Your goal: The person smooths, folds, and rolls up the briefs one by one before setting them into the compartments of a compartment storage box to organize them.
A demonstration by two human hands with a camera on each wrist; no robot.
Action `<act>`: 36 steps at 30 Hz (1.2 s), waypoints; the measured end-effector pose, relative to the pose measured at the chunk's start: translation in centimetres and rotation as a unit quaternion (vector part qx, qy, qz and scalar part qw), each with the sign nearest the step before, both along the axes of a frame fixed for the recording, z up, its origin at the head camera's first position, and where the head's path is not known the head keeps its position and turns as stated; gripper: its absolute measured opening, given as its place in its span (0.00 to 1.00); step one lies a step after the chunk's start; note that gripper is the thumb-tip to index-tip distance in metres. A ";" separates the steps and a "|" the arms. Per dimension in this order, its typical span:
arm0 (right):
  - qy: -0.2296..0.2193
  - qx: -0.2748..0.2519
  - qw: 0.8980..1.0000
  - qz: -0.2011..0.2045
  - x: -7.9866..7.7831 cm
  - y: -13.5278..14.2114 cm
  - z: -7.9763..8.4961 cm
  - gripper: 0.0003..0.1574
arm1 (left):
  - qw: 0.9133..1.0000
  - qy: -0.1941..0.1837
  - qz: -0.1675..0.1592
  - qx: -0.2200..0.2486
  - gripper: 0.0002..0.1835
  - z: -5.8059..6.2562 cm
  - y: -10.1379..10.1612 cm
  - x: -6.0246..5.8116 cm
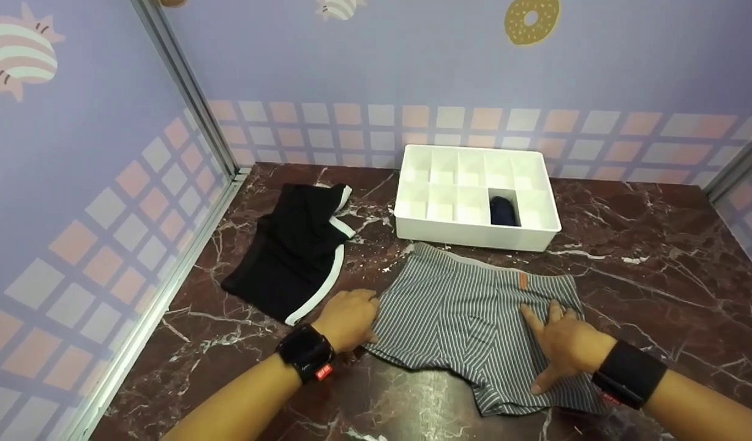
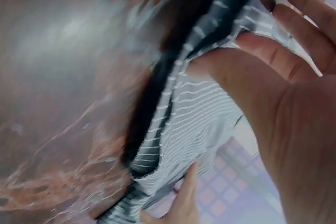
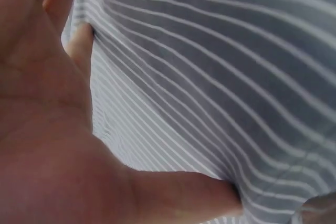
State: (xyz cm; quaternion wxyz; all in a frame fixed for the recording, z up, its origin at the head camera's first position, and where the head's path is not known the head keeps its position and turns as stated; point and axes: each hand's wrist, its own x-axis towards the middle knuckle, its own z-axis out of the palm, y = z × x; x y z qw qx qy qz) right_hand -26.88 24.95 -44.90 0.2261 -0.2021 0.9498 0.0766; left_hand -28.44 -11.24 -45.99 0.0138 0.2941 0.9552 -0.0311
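- Here the right hand (image 1: 566,343) covers part of the striped shorts (image 1: 462,312), and both forearms run out of the bottom of the head view.
- The left-wrist view is smeared, so the thumb tip at the hem is soft; the right-wrist view is nearly all stripes and palm, with some fingertips hidden or cut off.
- Over in the white box (image 1: 474,235), 2 rows of 5 compartments, a dark bundle (image 1: 503,211) sits in the front row, 4th from the left, its folds too dark to read.
- Now the shorts: grey with thin white stripes, lying fairly flat on the worktop (image 1: 658,294), waistband towards the box just beyond, an orange tab (image 1: 523,280) on the band, creases across the middle and a rumpled hem at the near leg.
- Left of them, a black garment (image 1: 290,251) with white trim, slightly bunched.
- The left hand (image 1: 348,315) is at the shorts' left edge, fingers relaxed, thumb and fingers apart, touching the leg hem.
- And the right hand is spread wide, thumb well out, fingertips pressing the cloth of the other leg.
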 end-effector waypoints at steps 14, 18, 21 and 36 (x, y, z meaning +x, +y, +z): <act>0.063 -0.022 0.994 0.083 -6.7 -4.9 3.2 0.33 | 0.980 -0.071 0.172 0.072 0.24 0.8 -0.3 1.3; 0.160 -0.101 0.968 0.167 -10.7 -8.9 2.3 0.15 | 0.976 -0.084 0.185 0.078 0.20 0.8 -0.1 1.7; 0.228 -0.153 0.927 0.256 -13.1 -11.9 1.2 0.22 | 0.976 -0.080 0.191 0.073 0.14 0.9 0.3 1.9; 0.239 -0.125 0.876 0.401 -16.2 -15.7 -0.6 0.12 | 0.976 -0.094 0.181 0.073 0.19 3.1 0.6 3.1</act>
